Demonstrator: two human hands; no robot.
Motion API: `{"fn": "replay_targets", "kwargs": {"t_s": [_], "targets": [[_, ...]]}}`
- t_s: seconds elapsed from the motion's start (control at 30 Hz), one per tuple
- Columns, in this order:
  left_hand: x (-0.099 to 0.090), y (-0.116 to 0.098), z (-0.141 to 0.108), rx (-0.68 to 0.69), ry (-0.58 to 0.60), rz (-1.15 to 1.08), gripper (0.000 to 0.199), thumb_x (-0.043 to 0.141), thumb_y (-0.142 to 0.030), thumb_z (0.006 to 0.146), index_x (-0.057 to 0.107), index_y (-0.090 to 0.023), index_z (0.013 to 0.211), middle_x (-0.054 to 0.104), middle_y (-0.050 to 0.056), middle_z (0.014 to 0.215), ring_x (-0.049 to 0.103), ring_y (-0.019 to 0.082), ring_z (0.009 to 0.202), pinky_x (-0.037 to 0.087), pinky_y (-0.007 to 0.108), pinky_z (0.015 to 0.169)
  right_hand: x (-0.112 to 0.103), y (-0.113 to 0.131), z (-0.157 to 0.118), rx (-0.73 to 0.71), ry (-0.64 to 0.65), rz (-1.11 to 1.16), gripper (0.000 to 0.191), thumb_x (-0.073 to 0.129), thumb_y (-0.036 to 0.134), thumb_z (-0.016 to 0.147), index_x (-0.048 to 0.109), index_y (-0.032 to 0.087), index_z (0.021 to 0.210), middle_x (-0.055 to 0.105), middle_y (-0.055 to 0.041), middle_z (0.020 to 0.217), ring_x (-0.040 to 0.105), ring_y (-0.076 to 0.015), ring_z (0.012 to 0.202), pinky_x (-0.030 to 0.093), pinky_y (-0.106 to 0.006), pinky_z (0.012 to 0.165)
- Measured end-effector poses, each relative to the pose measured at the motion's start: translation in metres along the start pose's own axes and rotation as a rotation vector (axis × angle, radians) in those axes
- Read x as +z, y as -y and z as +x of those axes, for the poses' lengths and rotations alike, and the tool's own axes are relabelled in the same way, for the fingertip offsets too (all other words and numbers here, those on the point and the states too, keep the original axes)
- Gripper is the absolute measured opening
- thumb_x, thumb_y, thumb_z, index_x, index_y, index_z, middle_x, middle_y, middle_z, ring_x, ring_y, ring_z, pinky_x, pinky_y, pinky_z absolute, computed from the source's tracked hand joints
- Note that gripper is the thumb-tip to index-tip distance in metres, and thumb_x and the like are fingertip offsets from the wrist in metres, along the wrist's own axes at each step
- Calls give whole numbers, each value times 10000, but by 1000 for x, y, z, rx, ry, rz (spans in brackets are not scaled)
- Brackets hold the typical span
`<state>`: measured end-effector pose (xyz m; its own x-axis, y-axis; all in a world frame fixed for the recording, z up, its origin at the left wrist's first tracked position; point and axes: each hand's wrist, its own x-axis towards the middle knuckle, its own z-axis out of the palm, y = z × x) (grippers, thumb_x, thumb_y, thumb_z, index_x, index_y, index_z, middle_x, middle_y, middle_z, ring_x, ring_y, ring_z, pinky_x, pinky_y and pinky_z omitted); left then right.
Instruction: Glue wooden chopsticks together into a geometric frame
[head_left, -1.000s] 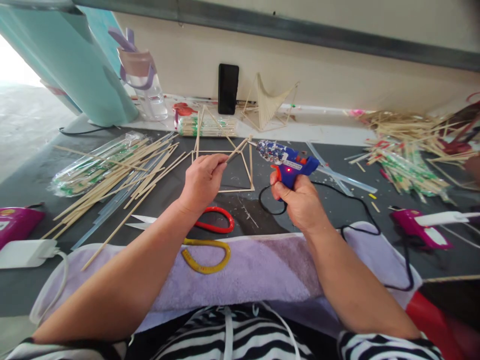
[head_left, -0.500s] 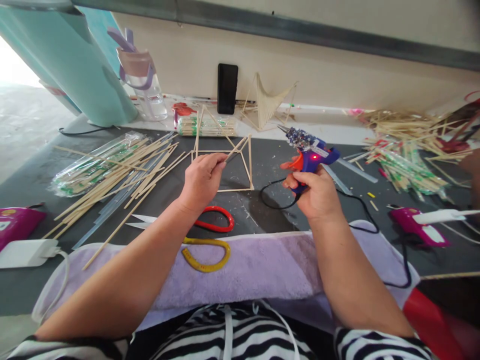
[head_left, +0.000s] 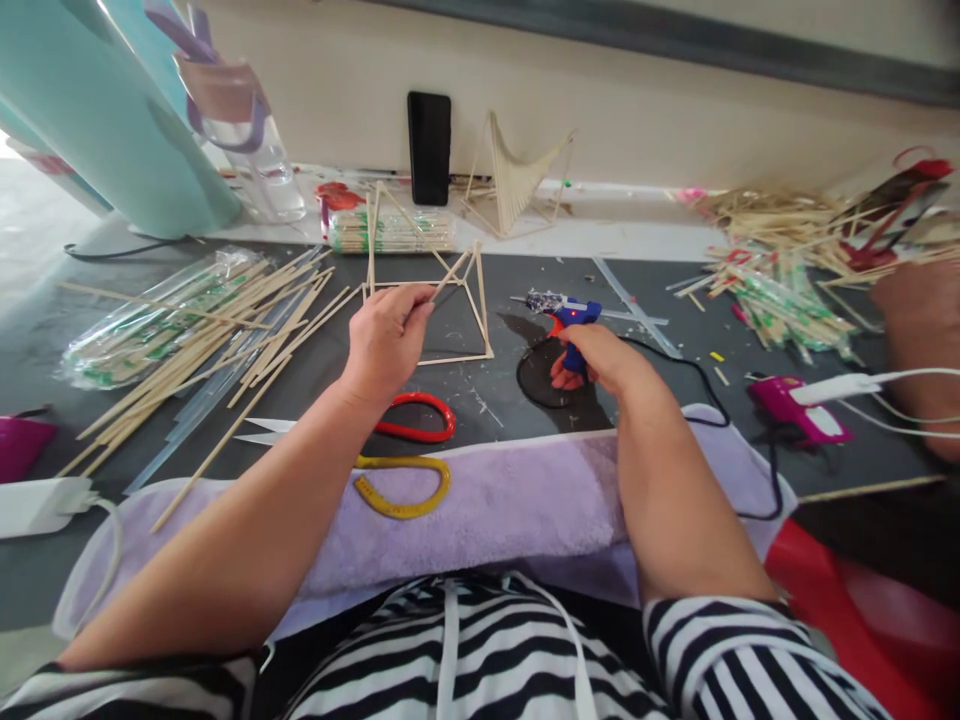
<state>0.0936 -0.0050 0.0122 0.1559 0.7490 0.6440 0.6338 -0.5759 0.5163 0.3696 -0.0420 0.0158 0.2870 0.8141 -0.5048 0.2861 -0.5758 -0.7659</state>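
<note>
My left hand (head_left: pixel 390 335) pinches a thin wooden stick (head_left: pixel 448 274), whose far end meets the top corner of a stick frame (head_left: pixel 486 315). The frame stands on the dark table, partly hidden behind that hand. To the right, my right hand (head_left: pixel 589 362) is wrapped round the handle of a blue glue gun (head_left: pixel 581 312) with an orange trigger and a lit red light. The gun lies low over the table, its crusted nozzle pointing left. Red-and-yellow-handled scissors (head_left: pixel 405 487) lie below my left hand, partly on a lilac towel (head_left: pixel 495 500).
Loose sticks (head_left: pixel 187 370) and a bagged bundle (head_left: pixel 157 320) lie left. A phone (head_left: pixel 430 148), a bottle (head_left: pixel 251 150) and a finished stick model (head_left: pixel 517 185) stand behind. At right are more sticks (head_left: pixel 787 290), a magenta device (head_left: pixel 799 410) and another person's arm (head_left: pixel 922 340).
My right hand has lowered the glue gun toward the table and moved it left. My left hand still pinches the stick at the frame. The view has shifted slightly, and the other person's arm shows more.
</note>
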Motion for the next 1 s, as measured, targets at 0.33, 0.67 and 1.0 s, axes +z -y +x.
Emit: {"fn": "replay_targets", "kwargs": {"t_s": [0.33,0.67,1.0], "targets": [[2,4,0,16,9,20,191,571,-212,899,727,-219,1009,765,31,1005,692,176,931,511,291,876,-31,-1,-3,-294,-491,-716,465,445,531,907,609,217,607,600,-99,518,597,-232,564,442,-352,617],[0,5,1,48,-10,83,192,561,-243,905,730,-221,994,766,44,976,681,208,911,482,348,903,57,68,-20,-1032,-309,-62,281,635,188,803,657,249,1076,672,-32,1075,549,-128,642,519,-334,737],[-1,0,-1,-1,20,74,212,559,-232,903,735,-224,1019,764,36,973,687,199,902,498,313,850,82,75,-7,-1043,-202,20,289,615,273,862,645,274,1150,669,-17,966,645,-170,738,526,-324,691]]}}
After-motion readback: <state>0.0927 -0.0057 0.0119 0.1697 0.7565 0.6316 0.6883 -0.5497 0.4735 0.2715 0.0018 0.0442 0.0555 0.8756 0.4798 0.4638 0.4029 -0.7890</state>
